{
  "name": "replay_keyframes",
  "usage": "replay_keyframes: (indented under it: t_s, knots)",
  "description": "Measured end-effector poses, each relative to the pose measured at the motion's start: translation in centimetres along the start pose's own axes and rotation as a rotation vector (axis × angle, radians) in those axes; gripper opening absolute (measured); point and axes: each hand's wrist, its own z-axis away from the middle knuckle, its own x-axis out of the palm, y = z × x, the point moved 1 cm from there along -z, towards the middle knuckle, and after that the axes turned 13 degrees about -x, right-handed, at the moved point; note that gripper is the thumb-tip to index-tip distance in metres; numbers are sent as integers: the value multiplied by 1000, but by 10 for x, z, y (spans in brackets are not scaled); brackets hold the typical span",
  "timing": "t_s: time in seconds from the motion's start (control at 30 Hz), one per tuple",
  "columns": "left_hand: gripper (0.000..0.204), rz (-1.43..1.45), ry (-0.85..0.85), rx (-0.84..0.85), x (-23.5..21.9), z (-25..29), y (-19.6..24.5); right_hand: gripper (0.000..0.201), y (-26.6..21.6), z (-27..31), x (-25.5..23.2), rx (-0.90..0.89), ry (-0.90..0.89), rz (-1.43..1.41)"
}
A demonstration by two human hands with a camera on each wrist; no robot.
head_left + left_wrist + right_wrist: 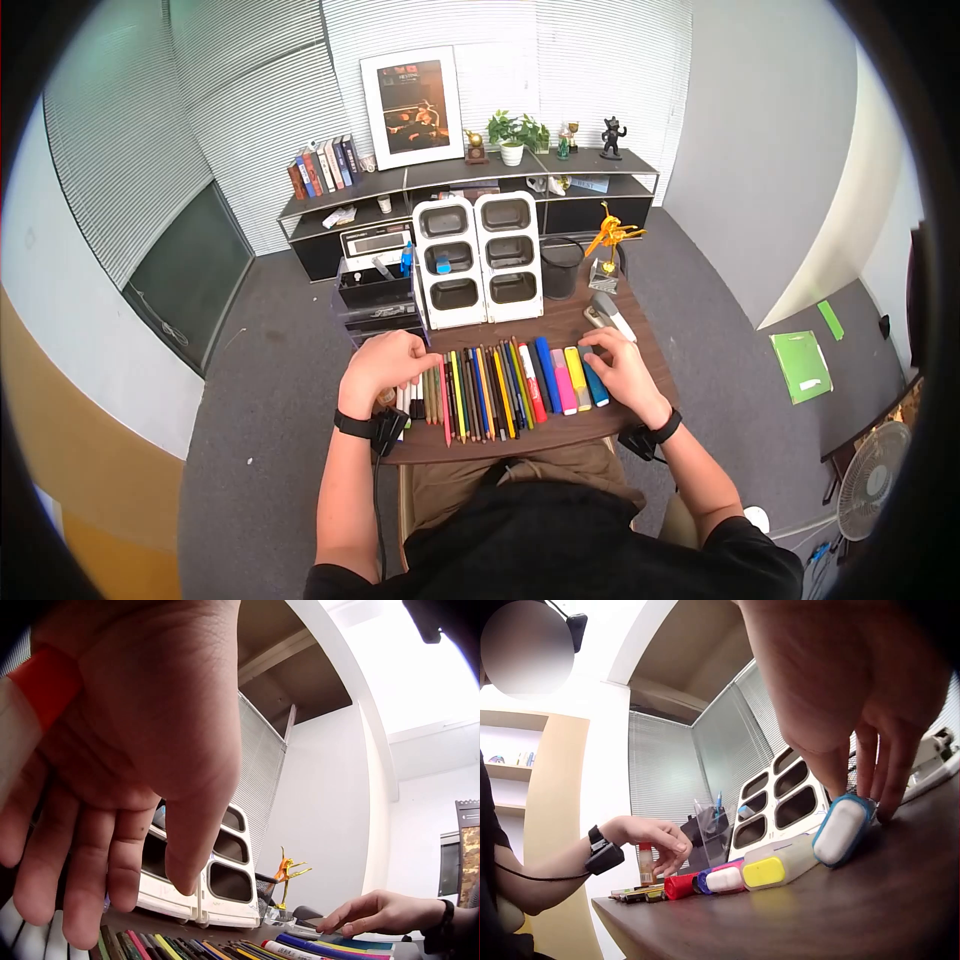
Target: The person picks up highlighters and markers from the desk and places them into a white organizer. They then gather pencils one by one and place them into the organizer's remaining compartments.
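Side by side on the dark wooden table point(430, 455) lies a row of pencils point(480, 395), markers and highlighters. My left hand point(385, 362) hovers over the row's left end, by the white pens point(410, 400), its fingers loosely extended and holding nothing. Next to that wrist stands a small bottle with a red-orange cap point(645, 859). At the right end, my right hand point(622, 372) pinches a blue highlighter point(844, 831) between thumb and fingers. Left of it lie a yellow highlighter point(577, 380), a pink highlighter point(563, 383), a blue marker point(545, 372) and a red-and-white marker point(532, 383).
Two white racks with black bins point(478, 260) stand behind the row, a dark organizer point(375, 290) to their left. At the right are a mesh bin point(561, 270), a golden trophy point(608, 250) and a stapler point(612, 315). A low shelf point(390, 185) runs behind.
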Motion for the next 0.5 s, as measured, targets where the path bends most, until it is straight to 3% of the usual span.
replay_keyframes:
  t_s: [0.23,0.3,0.43,0.5]
  knots:
    - [43,8,10,3,1,-1,-2,22,-10,-9,-3,58,-40,-9]
    - [44,10,15,0,2,-1,-2,21,-5,-13,-2,-226,4,207]
    - [44,7,14,6,1,0,0,22,-41,-47,-7,-206,-12,155]
    - [44,-2,3,1,0,0,0,25,-59,-72,-5,-365,-65,206]
